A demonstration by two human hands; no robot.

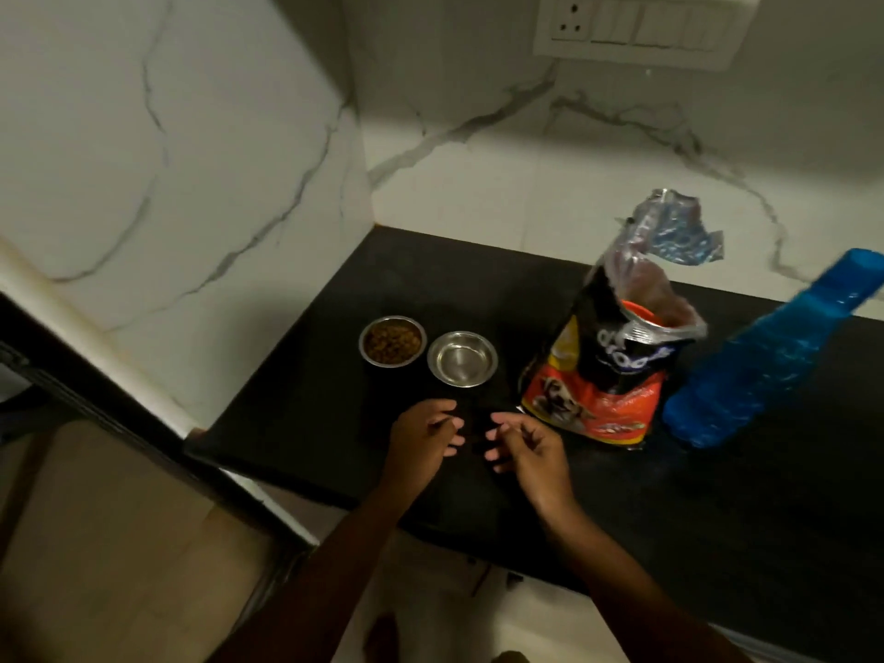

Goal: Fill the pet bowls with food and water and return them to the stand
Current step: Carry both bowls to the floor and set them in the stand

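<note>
Two small steel bowls stand side by side on the black counter [717, 495]. The left bowl [392, 340] holds brown kibble. The right bowl [462, 358] looks empty of food; I cannot tell whether it holds water. An open orange and black pet food bag [605, 370] stands upright to their right. A blue water bottle [765, 356] stands beyond the bag, capped. My left hand [423, 440] and my right hand [524, 447] hover close together just in front of the bowls, fingers loosely curled and apart, holding nothing.
A white marble wall [191, 160] closes the corner to the left and behind the counter. A socket and switch panel [636, 26] is on the back wall. The counter's front edge runs diagonally, with floor [119, 543] below on the left.
</note>
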